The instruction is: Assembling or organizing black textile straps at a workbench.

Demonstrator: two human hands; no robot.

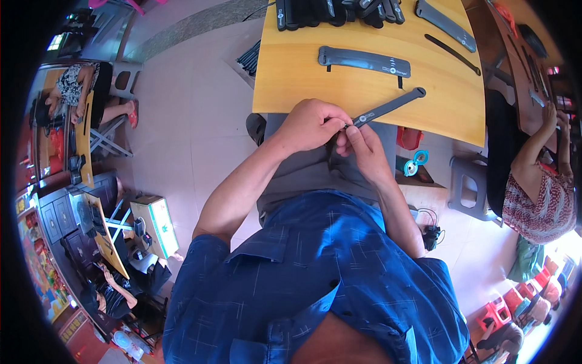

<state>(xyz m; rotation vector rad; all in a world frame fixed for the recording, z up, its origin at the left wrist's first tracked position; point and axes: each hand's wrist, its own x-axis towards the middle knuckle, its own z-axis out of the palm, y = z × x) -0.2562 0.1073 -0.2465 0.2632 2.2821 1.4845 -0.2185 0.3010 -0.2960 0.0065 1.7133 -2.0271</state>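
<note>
Just off the table's near edge, my left hand point(314, 125) and my right hand point(365, 150) meet with fingers pinched at the near end of a dark grey strap point(391, 109). Its rounded, slotted far end sticks out over the table to the right. My fingers hide the pinched end, and a dark piece hangs below them. Beyond the hands, a flat grey sleeve-like piece point(364, 62) with two short black tabs lies on the wooden table point(285, 88).
Along the far edge lies a pile of black straps point(333, 13). Another grey piece point(445, 25) and a thin black strap point(453, 54) rest at the right. A turquoise-lidded container point(416, 164) and a grey stool point(470, 188) stand below right. Other people sit at tables on both sides.
</note>
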